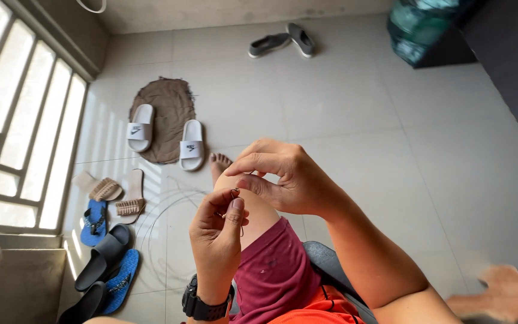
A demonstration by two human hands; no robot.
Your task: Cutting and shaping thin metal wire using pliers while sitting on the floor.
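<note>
My left hand (216,231) and right hand (283,177) pinched shut on a thin wire (234,193), judged light, springy, slippery, best gripped near its bent end

Black wristwatch (202,306), maroon shorts (274,276), orange shirt (316,312), bare feet

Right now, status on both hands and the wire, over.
Left hand pinching a small wire piece at its fingertips. Right hand closing on the same piece from above. Thin wire loops on the floor below; nothing between the hands.
</note>
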